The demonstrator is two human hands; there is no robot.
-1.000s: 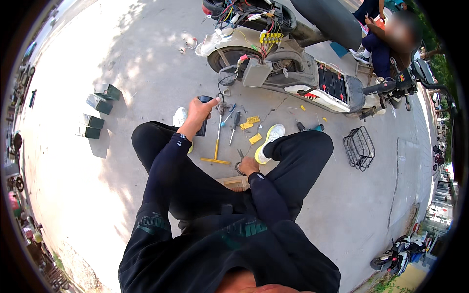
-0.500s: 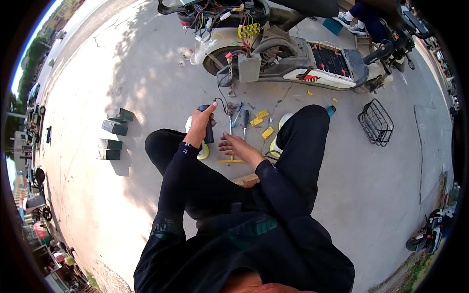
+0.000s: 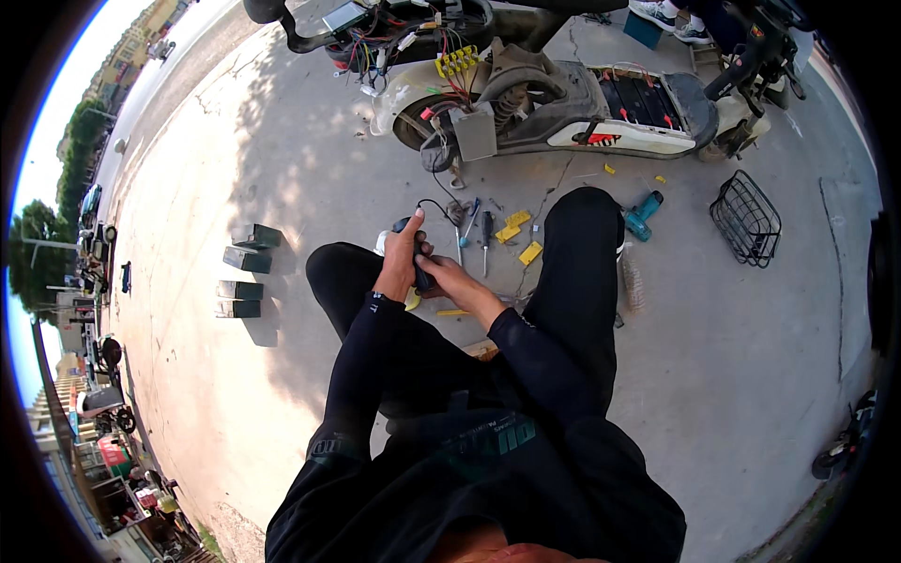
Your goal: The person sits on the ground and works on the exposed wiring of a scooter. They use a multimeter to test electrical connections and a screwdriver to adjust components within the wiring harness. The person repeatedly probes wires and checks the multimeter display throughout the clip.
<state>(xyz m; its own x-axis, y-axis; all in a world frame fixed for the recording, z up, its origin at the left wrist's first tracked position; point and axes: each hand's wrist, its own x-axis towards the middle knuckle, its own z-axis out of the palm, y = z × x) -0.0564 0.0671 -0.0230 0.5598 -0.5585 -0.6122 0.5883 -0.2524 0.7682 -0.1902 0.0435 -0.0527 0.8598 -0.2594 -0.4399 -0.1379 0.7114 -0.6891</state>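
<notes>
My left hand point(image 3: 402, 258) is wrapped round a black, elongated, handle-like piece point(image 3: 424, 280), thumb lying along its upper end. Against its lower end, the fingers of my right hand point(image 3: 457, 281) close on it. A thin black cable point(image 3: 434, 201) curves from near the piece's top toward the opened electric scooter point(image 3: 479, 131); where it joins is unclear. Just beyond my hands a dark-handled screwdriver point(image 3: 486, 230) lies on the ground beside several yellow blocks point(image 3: 530, 253). A yellow bar point(image 3: 453, 312) is partly hidden below my right hand.
Loose wiring point(image 3: 375, 42) hangs at the scooter's rear, with batteries point(image 3: 643, 101) in its floor. A teal cordless drill point(image 3: 645, 216), clear bottle point(image 3: 633, 280) and black wire basket point(image 3: 748, 220) lie rightward. Several dark battery blocks point(image 3: 246, 259) stand left. Another person's shoes point(image 3: 693, 31) show far right.
My right hand has moved in from beside the black piece and now grips its lower end. The view has shifted, bringing the whole drill and the bottle into sight.
</notes>
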